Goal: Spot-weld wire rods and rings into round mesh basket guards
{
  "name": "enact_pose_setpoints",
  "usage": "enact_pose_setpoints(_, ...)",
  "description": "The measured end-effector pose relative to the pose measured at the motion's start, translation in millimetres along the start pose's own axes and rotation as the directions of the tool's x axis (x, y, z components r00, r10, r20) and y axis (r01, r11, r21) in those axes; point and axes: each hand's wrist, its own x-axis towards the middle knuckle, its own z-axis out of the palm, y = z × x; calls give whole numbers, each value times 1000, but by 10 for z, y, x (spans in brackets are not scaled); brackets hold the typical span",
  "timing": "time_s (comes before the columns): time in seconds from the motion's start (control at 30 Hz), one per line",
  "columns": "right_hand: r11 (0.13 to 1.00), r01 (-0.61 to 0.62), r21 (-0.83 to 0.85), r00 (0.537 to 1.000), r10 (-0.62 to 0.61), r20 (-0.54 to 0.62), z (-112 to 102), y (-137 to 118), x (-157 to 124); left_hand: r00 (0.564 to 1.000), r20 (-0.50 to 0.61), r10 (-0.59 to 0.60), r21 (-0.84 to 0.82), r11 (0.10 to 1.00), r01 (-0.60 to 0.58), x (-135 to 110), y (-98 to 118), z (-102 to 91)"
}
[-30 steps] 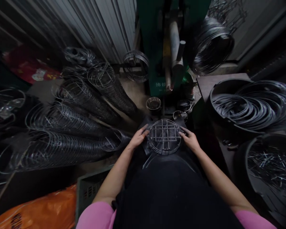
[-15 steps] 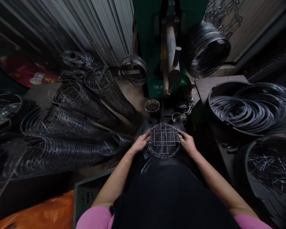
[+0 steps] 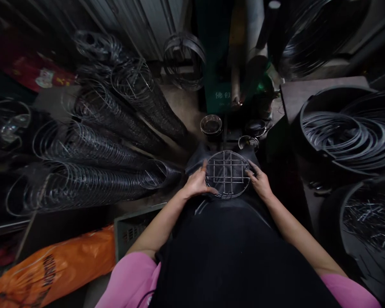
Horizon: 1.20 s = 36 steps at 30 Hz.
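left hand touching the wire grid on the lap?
Touching. Head view: the left hand wraps its forefinger and thumb round the left rim of the round wire grid.

Left hand and right hand grip a round wire grid by its rim, over a dark apron.

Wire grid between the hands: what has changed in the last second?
The left hand slid along the rim toward the body, thumb now hooked on the near-left edge. The right hand stays on the right rim. The wire grid stays on the dark apron; neither hand let go.
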Motion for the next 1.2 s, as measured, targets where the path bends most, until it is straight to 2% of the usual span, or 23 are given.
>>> enact_pose_setpoints(0.2,998,10,-68,1000,-10,6,7,13,7,1000,-11,-29,65,997,29,15,71,42)
enact_pose_setpoints(0.27,995,5,-98,1000,-6,-6,-6,12,22,1000,-20,-10,26,1000,11,15,65,63)
enact_pose_setpoints(0.33,991,-7,-131,1000,6,-6,-23,12,46,997,-47,52,-86,995,-56,-2,2,95)
enact_pose_setpoints(0.4,987,-16,-159,1000,15,-6,-42,15,70,987,-132,93,-286,950,-128,-50,-137,121)
enact_pose_setpoints(0.43,985,-18,-173,1000,16,-13,-50,17,79,976,-203,73,-394,907,-150,-93,-234,129)
enact_pose_setpoints(0.53,978,-16,-210,999,5,-51,-64,25,91,899,-418,-135,-582,799,-150,-336,-585,137)
enact_pose_setpoints(0.57,976,-16,-219,998,3,-59,-66,28,91,873,-451,-185,-581,803,-130,-454,-701,147)
enact_pose_setpoints(0.6,974,-16,-227,998,2,-63,-66,29,91,866,-455,-206,-558,824,-97,-581,-804,168)
enact_pose_setpoints(0.67,971,-16,-238,998,1,-62,-60,27,94,905,-387,-178,-469,883,-26,-826,-951,246)
enact_pose_setpoints(0.73,969,-13,-249,998,-2,-60,-45,17,103,949,-293,-119,-367,930,3,-966,-1003,354)
enact_pose_setpoints(0.8,967,-10,-255,998,-4,-56,-27,-2,114,965,-253,-76,-293,956,-2,-915,-980,442)
enact_pose_setpoints(0.87,968,-14,-250,999,1,-51,-14,-26,121,963,-260,-70,-266,964,-2,-669,-917,462)
enact_pose_setpoints(0.97,966,-18,-258,998,3,-56,-17,-62,114,956,-276,-104,-292,956,20,-189,-828,368)
enact_pose_setpoints(1.03,961,-20,-277,998,3,-61,-38,-78,100,951,-291,-103,-297,955,12,-47,-801,309)
enact_pose_setpoints(1.1,956,-33,-293,998,16,-62,-63,-82,85,948,-305,-93,-297,955,-2,-157,-809,333)
enact_pose_setpoints(1.2,949,-57,-309,998,42,-55,-80,-75,86,947,-316,-48,-273,961,-43,-579,-855,494)
